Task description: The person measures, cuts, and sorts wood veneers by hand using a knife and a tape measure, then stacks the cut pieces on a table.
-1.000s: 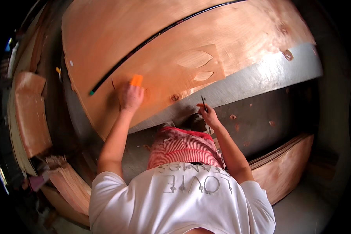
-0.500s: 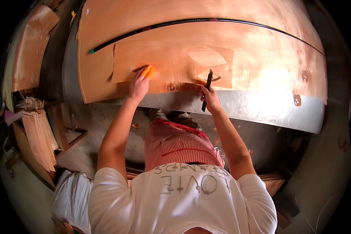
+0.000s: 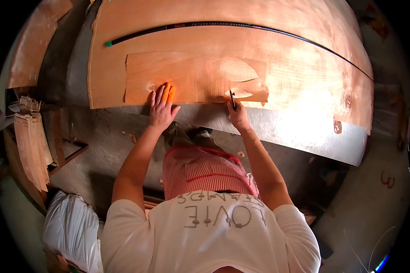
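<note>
My left hand [image 3: 162, 109] lies on the near edge of a rectangular veneer piece [image 3: 187, 75], its fingers stretched out. Orange covers wrap two of those fingers. In my right hand [image 3: 238, 116] is a slim dark knife [image 3: 233, 99], gripped in closed fingers, its tip at the smaller leaf-shaped opening [image 3: 241, 93] near the piece's right end. A larger leaf-shaped outline [image 3: 237, 70] lies just beyond it. Under the piece spreads a wide veneer sheet [image 3: 305, 68]. Whether the blade touches the wood, I cannot tell.
A long black rod [image 3: 205, 24] with a green end crosses the sheet beyond my hands. The metal table [image 3: 305, 136] shows along the near edge. To the left stand stacked veneer strips [image 3: 32, 145] and a white sack [image 3: 73, 232].
My left hand has flattened and spread on the veneer piece. My right hand has swung the knife from lying across the fingers to a steeper hold, tip at the smaller opening.
</note>
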A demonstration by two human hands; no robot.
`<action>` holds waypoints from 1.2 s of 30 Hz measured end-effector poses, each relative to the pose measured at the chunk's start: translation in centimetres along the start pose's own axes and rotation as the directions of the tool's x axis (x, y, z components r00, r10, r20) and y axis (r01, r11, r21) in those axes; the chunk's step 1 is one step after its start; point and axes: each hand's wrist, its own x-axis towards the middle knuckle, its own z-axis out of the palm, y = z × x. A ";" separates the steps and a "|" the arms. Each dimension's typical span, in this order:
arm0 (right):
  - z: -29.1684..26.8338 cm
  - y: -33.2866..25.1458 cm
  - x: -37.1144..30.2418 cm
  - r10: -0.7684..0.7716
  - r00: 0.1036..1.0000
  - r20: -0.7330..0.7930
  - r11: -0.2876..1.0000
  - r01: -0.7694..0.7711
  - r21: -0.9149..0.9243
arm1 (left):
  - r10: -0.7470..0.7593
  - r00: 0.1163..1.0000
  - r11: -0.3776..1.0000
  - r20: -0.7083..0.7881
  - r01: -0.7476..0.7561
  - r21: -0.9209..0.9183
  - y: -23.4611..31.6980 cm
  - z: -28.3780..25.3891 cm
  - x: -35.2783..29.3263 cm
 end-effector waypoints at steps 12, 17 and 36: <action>0.8 -1.2 -1.0 0.092 0.994 -0.064 0.995 -0.095 -0.037 | -0.078 0.988 0.995 -0.132 0.068 -0.079 0.5 1.2 0.3; 0.7 -1.1 -0.9 0.076 0.994 -0.082 0.996 -0.079 -0.033 | -0.042 0.996 0.998 -0.082 0.038 -0.049 1.3 1.8 2.0; 0.5 -2.0 -1.2 0.169 0.983 -0.072 0.985 -0.171 -0.020 | -0.079 0.994 0.995 -0.081 0.073 -0.073 1.8 2.2 2.1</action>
